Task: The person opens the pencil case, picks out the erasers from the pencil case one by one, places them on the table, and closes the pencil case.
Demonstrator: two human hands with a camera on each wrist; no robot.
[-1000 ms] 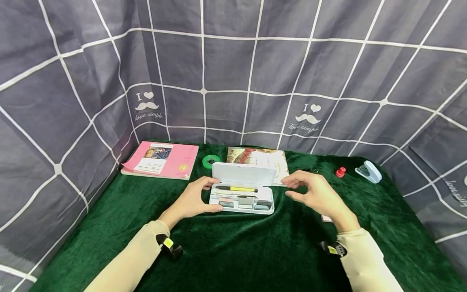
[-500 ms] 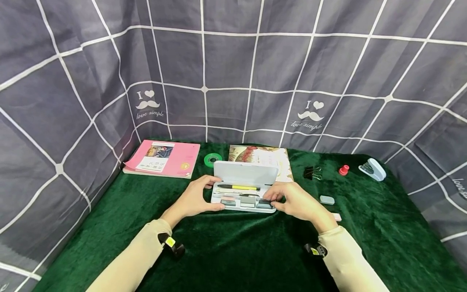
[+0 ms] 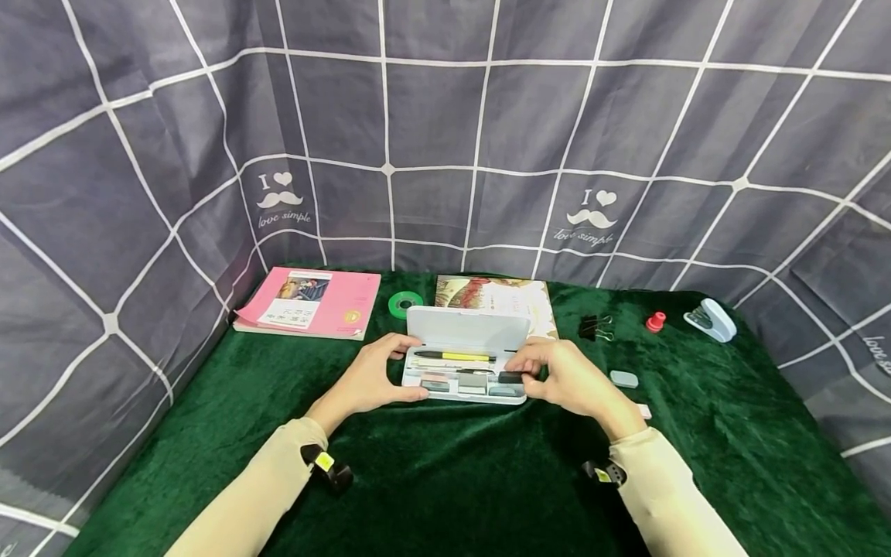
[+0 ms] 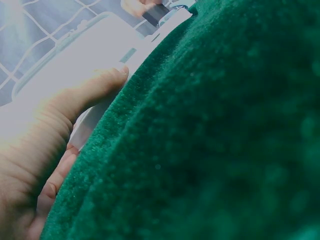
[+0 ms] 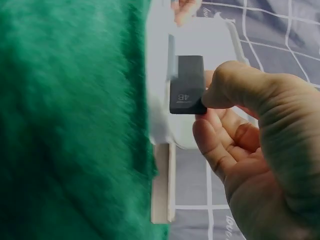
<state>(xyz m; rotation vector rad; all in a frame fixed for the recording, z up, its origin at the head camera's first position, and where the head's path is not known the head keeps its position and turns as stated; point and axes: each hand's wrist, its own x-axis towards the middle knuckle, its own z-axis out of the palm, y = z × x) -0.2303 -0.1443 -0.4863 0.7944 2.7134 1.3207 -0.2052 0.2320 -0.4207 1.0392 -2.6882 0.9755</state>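
I saw my left hand (image 3: 369,379) gripping the left end of the open white pencil case (image 3: 465,363) on the green counter (image 3: 445,472), while my right hand (image 3: 567,379) pinched a black 4B eraser (image 5: 186,85) over its right compartment.

Even, soft light fills the head view, with faint shadows under the arms and wide-angle bending of the backdrop grid at the edges. The left wrist view is washed out by glare behind the grip and blurred close up. The right wrist view is dimmer, its green cloth (image 5: 65,120) smeared beside the sharp dark eraser (image 5: 186,85).
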